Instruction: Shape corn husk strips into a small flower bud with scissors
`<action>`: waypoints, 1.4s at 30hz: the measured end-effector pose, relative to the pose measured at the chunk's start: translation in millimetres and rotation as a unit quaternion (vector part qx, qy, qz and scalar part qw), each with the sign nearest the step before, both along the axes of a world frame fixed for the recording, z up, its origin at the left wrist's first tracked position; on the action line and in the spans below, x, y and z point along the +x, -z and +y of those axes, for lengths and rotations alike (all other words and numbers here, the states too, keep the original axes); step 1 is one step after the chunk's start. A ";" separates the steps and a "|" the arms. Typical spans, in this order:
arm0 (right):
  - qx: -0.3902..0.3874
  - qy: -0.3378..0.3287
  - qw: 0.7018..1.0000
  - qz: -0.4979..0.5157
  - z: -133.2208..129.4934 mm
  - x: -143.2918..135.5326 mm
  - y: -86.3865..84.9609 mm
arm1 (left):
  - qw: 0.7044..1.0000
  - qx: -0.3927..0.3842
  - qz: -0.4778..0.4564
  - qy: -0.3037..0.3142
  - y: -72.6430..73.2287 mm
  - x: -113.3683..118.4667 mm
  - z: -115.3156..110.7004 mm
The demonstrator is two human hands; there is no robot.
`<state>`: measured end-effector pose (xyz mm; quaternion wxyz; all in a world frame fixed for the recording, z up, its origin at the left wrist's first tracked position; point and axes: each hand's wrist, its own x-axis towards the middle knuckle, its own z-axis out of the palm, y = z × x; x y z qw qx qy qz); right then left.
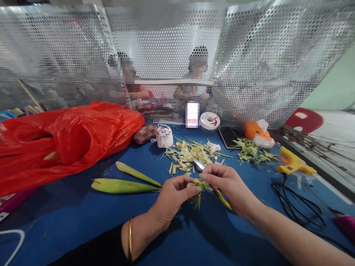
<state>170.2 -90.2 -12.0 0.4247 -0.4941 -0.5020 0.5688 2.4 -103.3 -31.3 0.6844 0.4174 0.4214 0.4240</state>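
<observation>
My left hand (176,194), with a gold bangle at the wrist, pinches a small frayed bundle of green plant strips (200,186). Against the bundle's other side, my right hand (226,184) has its thumb and fingertips closed. Scissors (222,199) with yellow handles lie within my right hand, their metal blades pointing away toward a heap of cut green and pale pieces (191,153). Left of my hands, two long green husk-like pieces (124,186) rest on the blue table (69,221).
A red plastic bag (69,136) covers the left side. White string (164,136), a tape roll (210,120), a phone (229,137) and a tissue pack (256,133) stand behind. A yellow glue gun (295,162) with black cable lies right. Two people sit beyond the perforated screen.
</observation>
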 end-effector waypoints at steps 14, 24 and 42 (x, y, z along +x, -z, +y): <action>0.013 -0.059 0.998 0.018 -2.2 -6.0 4.4 | 0.994 -0.025 0.006 -0.102 2.6 -0.6 2.7; 0.083 -0.011 0.995 -0.061 -5.1 -7.1 9.2 | 0.992 -0.016 0.038 -0.118 1.6 -1.5 2.4; 0.199 -0.006 0.962 -0.188 -11.3 -8.5 7.4 | 0.996 -0.018 -0.031 -0.079 -1.2 -0.6 1.8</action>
